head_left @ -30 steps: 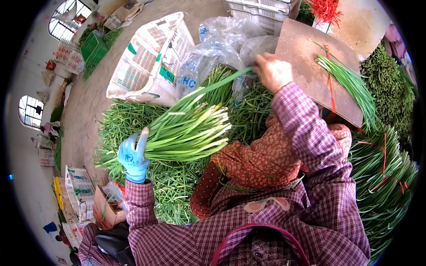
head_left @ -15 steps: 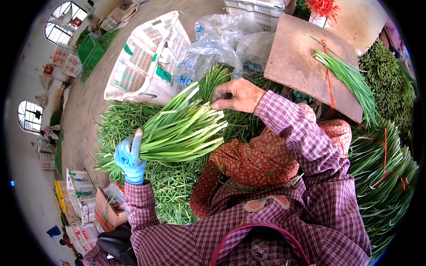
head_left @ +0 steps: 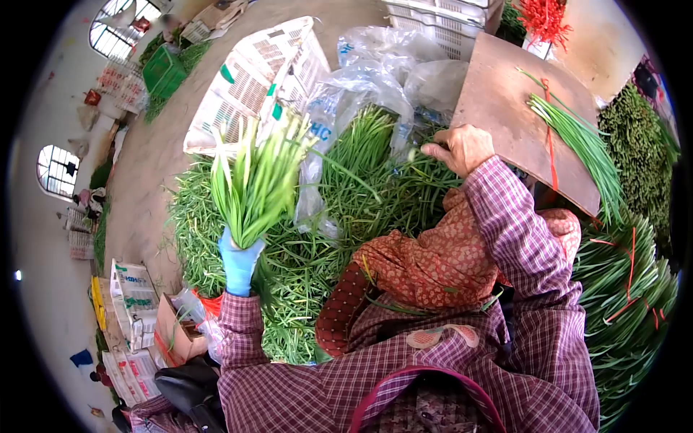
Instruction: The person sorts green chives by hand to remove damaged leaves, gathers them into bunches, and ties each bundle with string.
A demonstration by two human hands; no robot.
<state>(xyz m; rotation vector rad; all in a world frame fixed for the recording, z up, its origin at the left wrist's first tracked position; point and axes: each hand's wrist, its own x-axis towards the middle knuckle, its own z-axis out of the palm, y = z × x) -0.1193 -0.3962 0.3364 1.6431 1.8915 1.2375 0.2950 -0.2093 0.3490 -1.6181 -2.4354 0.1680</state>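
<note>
My left hand [head_left: 240, 263], in a light blue glove, is closed round the lower part of a bunch of garlic chives [head_left: 256, 180]. The bunch stands upright with its pale cut ends up, slightly blurred. Below and around it spreads a heap of loose chives [head_left: 289, 317]. My bare right hand [head_left: 465, 150] is by the left edge of a brown board [head_left: 498, 86], its fingers curled and its thumb out to the left. Whatever those fingers may hold is hidden; a small pale blur is just left of the thumb. On the board lies a chive bundle [head_left: 570, 130] with a red tie [head_left: 551, 144].
Beyond the heap stands a white plastic crate [head_left: 253, 79], with clear plastic bags [head_left: 375, 79] beside it. Tied chive bundles [head_left: 621, 317] are piled at right, below another green pile [head_left: 635, 151]. Red ties [head_left: 541, 22] hang at the top. A cardboard box [head_left: 177, 332] sits at left.
My left hand has swung the chive bunch from lying slantwise to upright. My right hand has left the bunch's cut ends and moved right, toward the board. The view has shifted slightly.
</note>
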